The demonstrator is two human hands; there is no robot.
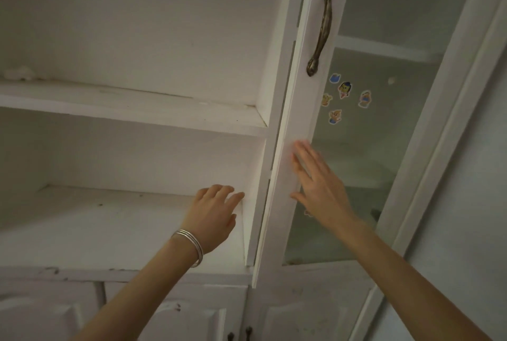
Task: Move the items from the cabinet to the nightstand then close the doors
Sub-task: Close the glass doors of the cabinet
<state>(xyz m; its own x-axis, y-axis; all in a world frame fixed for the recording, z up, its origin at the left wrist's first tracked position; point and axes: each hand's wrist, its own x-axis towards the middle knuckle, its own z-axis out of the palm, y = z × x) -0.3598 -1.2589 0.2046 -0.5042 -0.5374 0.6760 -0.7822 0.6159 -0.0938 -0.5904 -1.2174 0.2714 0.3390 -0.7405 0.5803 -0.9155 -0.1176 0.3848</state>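
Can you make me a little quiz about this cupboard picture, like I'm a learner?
1. True or false: the right hand is gripping the bronze handle.
2. Which wrist wears the silver bangles? A left, B right, C both.
3. Fill in: the cartoon stickers are stuck on the door, on its ____ pane.

Key: 1 false, it lies flat on the door's white frame below the handle. 2 A. 3 glass.

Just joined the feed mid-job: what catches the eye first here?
The right hand lies flat, fingers straight, on the white frame of the glass door, below its bronze handle and beside a cluster of cartoon stickers on the pane. Left of it, the left hand, silver bangles on the wrist, reaches into the lower open shelf, holding nothing.
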